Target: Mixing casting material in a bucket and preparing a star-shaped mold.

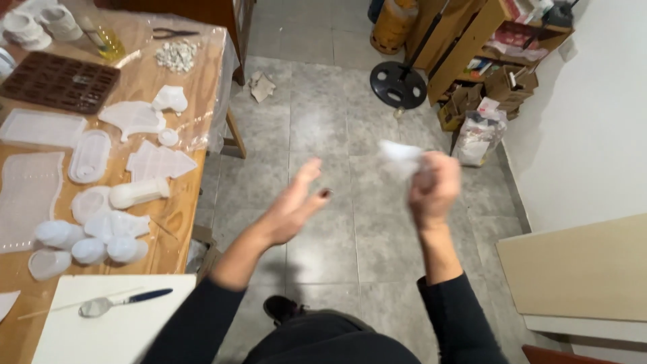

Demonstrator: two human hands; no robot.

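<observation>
Meanwhile, Two Hands Above a Tiled Floor, One Clutching Something White

Seen from the head camera, the person's right hand (435, 189) is raised over the grey floor tiles (337, 135), its fingers (438, 176) curled together into a fist around a white crumpled piece (399, 152). That piece sticks out above and to the left of the knuckles; motion blur hides what it is made of. The left hand (293, 205) is beside it, well apart, with the palm turned toward the fist. Its fingers (309, 172) are stretched out and loosely spread, holding nothing, and the thumb tip points toward the right hand. Both forearms wear black sleeves (202, 323).

Left of the open fingers stands a wooden table (178, 229) under a clear plastic sheet. Nearest to that hand lie pale translucent moulds (138, 192) of many shapes, some flat, some rounded. Farther away from the fingers rests a brown mould tray (60, 81), a heap of small white chips (176, 55) and dark pliers (172, 32). Below the left wrist, a white board (108, 330) carries a metal spoon with a dark handle (121, 302).

Beyond the clenched fingers, a black round stand base (397, 84) sits on the floor, near a plastic bag (477, 138) and cardboard boxes (502, 91) under wooden shelves.
</observation>
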